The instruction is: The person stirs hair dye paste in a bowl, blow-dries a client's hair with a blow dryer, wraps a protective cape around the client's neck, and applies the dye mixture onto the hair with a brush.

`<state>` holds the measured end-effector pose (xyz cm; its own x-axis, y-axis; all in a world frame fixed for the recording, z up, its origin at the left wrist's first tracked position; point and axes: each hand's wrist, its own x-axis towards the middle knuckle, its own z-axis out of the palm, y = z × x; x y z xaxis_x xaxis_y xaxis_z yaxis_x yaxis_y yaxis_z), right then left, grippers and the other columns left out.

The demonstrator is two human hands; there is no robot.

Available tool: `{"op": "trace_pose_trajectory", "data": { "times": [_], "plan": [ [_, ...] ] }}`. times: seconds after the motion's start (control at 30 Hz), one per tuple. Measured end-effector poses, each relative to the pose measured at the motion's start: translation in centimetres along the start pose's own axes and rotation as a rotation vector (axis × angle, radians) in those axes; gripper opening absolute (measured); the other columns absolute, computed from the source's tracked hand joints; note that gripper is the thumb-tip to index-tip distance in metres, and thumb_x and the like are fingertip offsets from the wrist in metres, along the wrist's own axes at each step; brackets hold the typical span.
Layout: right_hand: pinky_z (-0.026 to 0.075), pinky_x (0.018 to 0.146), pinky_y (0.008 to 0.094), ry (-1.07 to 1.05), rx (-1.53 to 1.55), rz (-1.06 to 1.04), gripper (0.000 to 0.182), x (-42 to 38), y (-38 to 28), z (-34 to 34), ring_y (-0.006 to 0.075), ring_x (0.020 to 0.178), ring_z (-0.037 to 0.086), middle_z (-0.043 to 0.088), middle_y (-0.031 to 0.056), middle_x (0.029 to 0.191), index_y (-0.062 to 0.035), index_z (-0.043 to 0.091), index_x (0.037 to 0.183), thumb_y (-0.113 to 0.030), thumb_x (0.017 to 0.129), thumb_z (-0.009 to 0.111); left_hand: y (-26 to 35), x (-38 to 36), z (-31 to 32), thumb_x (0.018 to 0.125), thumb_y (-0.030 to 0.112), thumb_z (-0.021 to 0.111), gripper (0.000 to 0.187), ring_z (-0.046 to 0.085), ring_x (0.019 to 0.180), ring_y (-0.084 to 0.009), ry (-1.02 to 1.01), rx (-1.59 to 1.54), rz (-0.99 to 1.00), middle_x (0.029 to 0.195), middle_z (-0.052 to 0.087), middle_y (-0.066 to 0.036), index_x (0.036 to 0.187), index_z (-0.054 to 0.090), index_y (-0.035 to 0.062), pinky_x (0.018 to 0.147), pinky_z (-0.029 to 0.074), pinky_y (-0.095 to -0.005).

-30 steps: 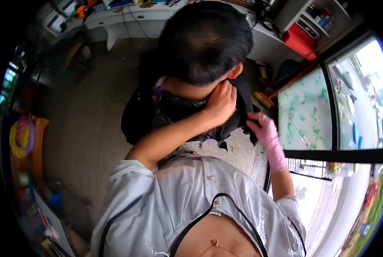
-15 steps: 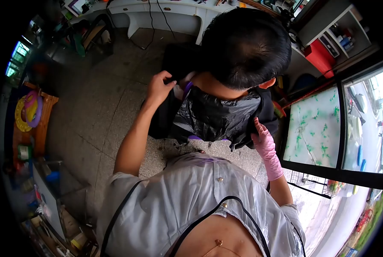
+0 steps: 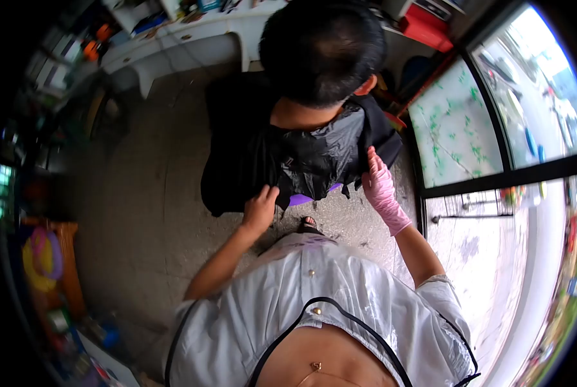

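Observation:
A seated person (image 3: 324, 51) has their back to me. A black cloth cape (image 3: 237, 155) covers their shoulders, and a shiny black plastic sheet (image 3: 314, 155) lies over the upper back. My bare left hand (image 3: 261, 209) is closed on the cape's edge at the lower left of the sheet. In a pink glove, my right hand (image 3: 381, 190) pinches the cape's other edge below the person's right shoulder. A strip of purple (image 3: 300, 200) shows beneath the plastic.
A white counter (image 3: 172, 45) with small items runs along the back. To the right stands a black-framed glass door (image 3: 459, 122) with a leaf pattern. An orange wooden chair (image 3: 69, 264) is at the left. Dark bits lie on the floor (image 3: 353, 226).
My left hand has come down and back from the person's left shoulder, drawing the cape across it. My right hand stays at the cape's right edge. The whole view has shifted.

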<state>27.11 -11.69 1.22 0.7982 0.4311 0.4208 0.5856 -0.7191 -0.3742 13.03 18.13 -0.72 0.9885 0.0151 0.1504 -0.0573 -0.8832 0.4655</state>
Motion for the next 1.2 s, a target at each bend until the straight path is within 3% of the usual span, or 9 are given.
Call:
{"op": "trace_pose_trajectory", "data": {
  "times": [0.1,0.23,0.4,0.47,0.7,0.83,0.93,1.03,1.2],
  "plan": [
    [0.038,0.097,0.0392,-0.168,-0.106,0.04,0.062,-2.9,-0.6,-0.2,0.0365,0.116,0.044,0.042,0.023,0.128,0.0006,0.039,0.128,0.006,0.067,0.049,0.7,-1.1,0.7,0.081,0.01,0.054,0.017,0.059,0.074,-0.0351,0.001,-0.061,0.11,0.088,0.056,-0.013,0.098,0.051,0.0085,0.061,0.049,-0.0445],
    [0.042,0.092,0.0386,-0.475,-0.154,0.072,0.049,-10.3,0.6,-0.7,0.0353,0.112,0.047,0.044,0.0206,0.127,-0.0012,0.047,0.122,-0.001,0.072,0.05,1.0,-2.8,-0.3,0.076,0.019,0.063,0.028,0.06,0.081,-0.0316,-0.569,-0.182,0.149,0.09,0.061,-0.015,0.102,0.061,0.0085,0.068,0.049,-0.0385],
    [0.043,0.09,0.0378,-0.551,-0.102,0.221,0.048,-15.4,4.9,-1.8,0.0321,0.112,0.048,0.045,0.0162,0.127,-0.0091,0.047,0.123,-0.005,0.076,0.052,5.9,0.4,-5.7,0.078,0.008,0.062,0.019,0.059,0.075,-0.0263,0.144,-0.251,0.211,0.08,0.058,-0.01,0.097,0.062,0.0057,0.068,0.048,-0.0351],
    [0.045,0.087,0.0365,-0.517,-0.013,0.387,0.044,-16.3,7.6,-2.0,0.0332,0.106,0.052,0.049,0.0167,0.122,-0.0094,0.052,0.119,-0.008,0.075,0.056,7.2,4.1,-7.8,0.077,0.007,0.064,0.022,0.054,0.091,-0.0277,0.425,-0.206,0.155,0.098,0.054,-0.012,0.098,0.059,0.0027,0.078,0.045,-0.0362],
    [0.044,0.088,0.0365,-0.38,0.198,0.441,0.038,-15.4,20.1,-3.7,0.034,0.107,0.051,0.051,0.0182,0.118,-0.0068,0.056,0.113,-0.009,0.076,0.058,3.6,8.1,-2.9,0.068,-0.01,0.055,0.054,0.043,0.108,-0.0325,0.717,-0.137,-0.294,0.113,0.043,-0.018,0.119,0.043,0.003,0.095,0.034,-0.0383],
    [0.048,0.077,0.032,-0.376,0.125,0.377,0.037,-16.9,30.8,-5.9,0.0285,0.092,0.059,0.055,0.0163,0.11,-0.0089,0.056,0.113,-0.008,0.076,0.056,15.5,9.2,-1.2,0.074,-0.001,0.06,0.054,0.037,0.12,-0.0321,0.866,0.241,-0.087,0.128,0.036,-0.02,0.124,0.039,0.0002,0.098,0.034,-0.0423],
    [0.049,0.07,0.0287,-0.458,0.213,0.642,0.028,-15.0,37.4,-9.8,0.0216,0.074,0.061,0.063,0.0103,0.091,-0.007,0.059,0.108,-0.011,0.08,0.056,24.5,13.2,4.0,0.076,0.001,0.059,0.044,0.046,0.112,-0.0316,0.692,-0.017,0.105,0.121,0.045,-0.019,0.117,0.046,-0.0021,0.094,0.039,-0.0402],
    [0.049,0.061,0.0265,-0.082,1.135,0.967,0.023,-11.7,45.1,-11.2,0.0131,0.072,0.06,0.064,0.0076,0.081,-0.0022,0.057,0.104,-0.016,0.086,0.057,32.7,21.0,9.4,0.076,-0.002,0.058,0.024,0.058,0.093,-0.0287,0.394,-0.318,0.169,0.1,0.06,-0.015,0.099,0.059,-0.0021,0.083,0.046,-0.033],
    [0.042,0.049,0.0201,-0.013,0.964,1.006,0.031,-0.5,45.7,-18.1,0.0101,0.05,0.054,0.059,0.0025,0.061,-0.0026,0.06,0.096,-0.032,0.089,0.054,37.3,34.0,21.3,0.084,0.005,0.057,0.018,0.059,0.088,-0.0171,0.044,-0.806,0.065,0.095,0.062,-0.01,0.101,0.058,-0.001,0.078,0.047,-0.0284]
  ]
}}
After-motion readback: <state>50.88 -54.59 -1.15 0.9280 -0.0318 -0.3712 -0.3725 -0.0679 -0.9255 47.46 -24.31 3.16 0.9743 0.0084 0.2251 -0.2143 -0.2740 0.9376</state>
